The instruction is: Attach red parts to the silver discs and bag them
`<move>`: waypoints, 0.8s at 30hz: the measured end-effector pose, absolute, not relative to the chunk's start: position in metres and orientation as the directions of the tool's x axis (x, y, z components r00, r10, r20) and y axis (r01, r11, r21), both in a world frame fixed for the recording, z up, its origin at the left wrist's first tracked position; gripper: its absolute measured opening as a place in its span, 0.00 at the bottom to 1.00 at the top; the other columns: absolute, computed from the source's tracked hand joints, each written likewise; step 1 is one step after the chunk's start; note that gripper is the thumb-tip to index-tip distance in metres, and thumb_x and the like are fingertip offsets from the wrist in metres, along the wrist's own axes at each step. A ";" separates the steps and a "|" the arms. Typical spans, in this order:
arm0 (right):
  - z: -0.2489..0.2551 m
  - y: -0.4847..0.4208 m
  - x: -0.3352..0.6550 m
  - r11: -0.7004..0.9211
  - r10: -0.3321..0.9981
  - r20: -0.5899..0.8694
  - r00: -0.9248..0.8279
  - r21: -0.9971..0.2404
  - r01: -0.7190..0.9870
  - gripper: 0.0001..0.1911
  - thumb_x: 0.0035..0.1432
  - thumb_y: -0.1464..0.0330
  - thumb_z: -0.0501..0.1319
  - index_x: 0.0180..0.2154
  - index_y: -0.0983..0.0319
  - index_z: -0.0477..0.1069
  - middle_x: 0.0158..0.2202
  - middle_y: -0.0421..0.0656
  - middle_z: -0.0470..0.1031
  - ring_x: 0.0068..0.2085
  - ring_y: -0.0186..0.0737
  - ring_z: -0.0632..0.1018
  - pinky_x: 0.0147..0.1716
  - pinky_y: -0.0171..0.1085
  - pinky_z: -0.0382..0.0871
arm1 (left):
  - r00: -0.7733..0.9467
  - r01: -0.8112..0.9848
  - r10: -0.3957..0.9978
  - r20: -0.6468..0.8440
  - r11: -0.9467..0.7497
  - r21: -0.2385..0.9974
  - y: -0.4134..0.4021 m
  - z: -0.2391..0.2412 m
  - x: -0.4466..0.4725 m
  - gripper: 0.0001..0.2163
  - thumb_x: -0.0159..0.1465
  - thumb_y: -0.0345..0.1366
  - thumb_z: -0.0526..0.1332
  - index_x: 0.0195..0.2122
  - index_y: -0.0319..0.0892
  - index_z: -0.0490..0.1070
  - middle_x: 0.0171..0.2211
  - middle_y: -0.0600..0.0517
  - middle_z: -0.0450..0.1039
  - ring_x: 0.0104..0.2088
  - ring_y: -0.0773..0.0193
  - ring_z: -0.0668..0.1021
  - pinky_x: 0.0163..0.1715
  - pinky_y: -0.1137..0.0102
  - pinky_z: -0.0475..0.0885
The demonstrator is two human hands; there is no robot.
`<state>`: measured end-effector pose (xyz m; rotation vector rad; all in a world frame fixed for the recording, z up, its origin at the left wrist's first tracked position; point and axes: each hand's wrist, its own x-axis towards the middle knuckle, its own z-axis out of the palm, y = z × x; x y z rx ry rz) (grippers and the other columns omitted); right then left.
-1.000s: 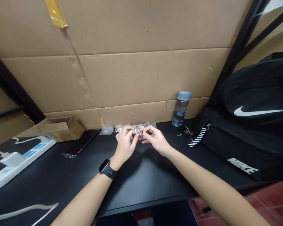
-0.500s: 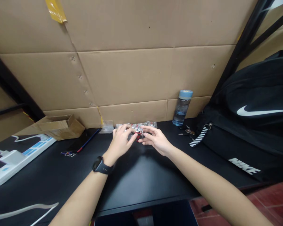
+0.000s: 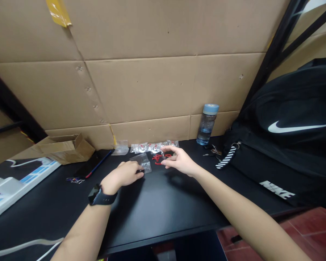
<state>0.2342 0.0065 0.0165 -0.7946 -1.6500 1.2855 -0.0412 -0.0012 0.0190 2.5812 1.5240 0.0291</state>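
Note:
My left hand (image 3: 125, 174) is low over the black table, its fingers closed at the near edge of a small clear plastic bag (image 3: 144, 162). Between the thumb and fingers of my right hand (image 3: 180, 161) is a small shiny silver disc (image 3: 163, 154), seen nearly edge-on. Red cord (image 3: 158, 158) shows just beside and below the disc; whether it is attached cannot be made out. Behind the hands, several silver pieces in clear wrappers (image 3: 142, 147) with red marks lie in a row along the cardboard wall. Another clear bag (image 3: 120, 148) lies left of them.
A water bottle (image 3: 207, 124) and keys (image 3: 215, 150) stand and lie at the back right, by a black backpack (image 3: 260, 156). At left are an open cardboard box (image 3: 70, 149), a dark phone (image 3: 93, 163) and a white power strip (image 3: 24, 188) with cables.
My left hand has parted from the right and moved left and nearer, with the clear bag now at its fingers. My right hand has stayed almost in place with the silver disc.

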 end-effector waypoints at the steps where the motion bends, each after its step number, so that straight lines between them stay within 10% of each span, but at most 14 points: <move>1: 0.019 0.005 0.236 0.304 0.854 0.270 -0.445 -0.953 0.006 0.26 0.51 0.67 0.73 0.53 0.56 0.74 0.56 0.46 0.73 0.33 0.31 0.80 0.34 0.36 0.81 | 0.506 0.857 0.861 -0.055 -0.494 0.146 -0.007 0.022 -0.038 0.12 0.65 0.43 0.59 0.45 0.55 0.81 0.47 0.49 0.81 0.49 0.50 0.81 0.50 0.60 0.71; 13: 0.046 -0.001 0.261 0.750 0.609 0.316 -0.728 -0.528 0.398 0.27 0.52 0.73 0.71 0.54 0.56 0.76 0.51 0.45 0.77 0.51 0.45 0.77 0.53 0.43 0.71 | 0.685 0.721 0.729 -0.006 -0.676 0.156 -0.049 0.023 0.009 0.14 0.67 0.45 0.62 0.53 0.53 0.76 0.47 0.49 0.77 0.42 0.54 0.80 0.46 0.64 0.71; 24: 0.044 0.000 0.272 0.695 0.650 0.051 -0.758 -0.443 0.567 0.34 0.48 0.73 0.73 0.58 0.57 0.72 0.41 0.41 0.81 0.45 0.44 0.78 0.40 0.35 0.69 | 0.703 0.704 0.711 0.017 -0.700 0.120 -0.053 0.012 0.018 0.20 0.70 0.38 0.59 0.61 0.62 0.68 0.55 0.49 0.71 0.51 0.52 0.78 0.52 0.58 0.70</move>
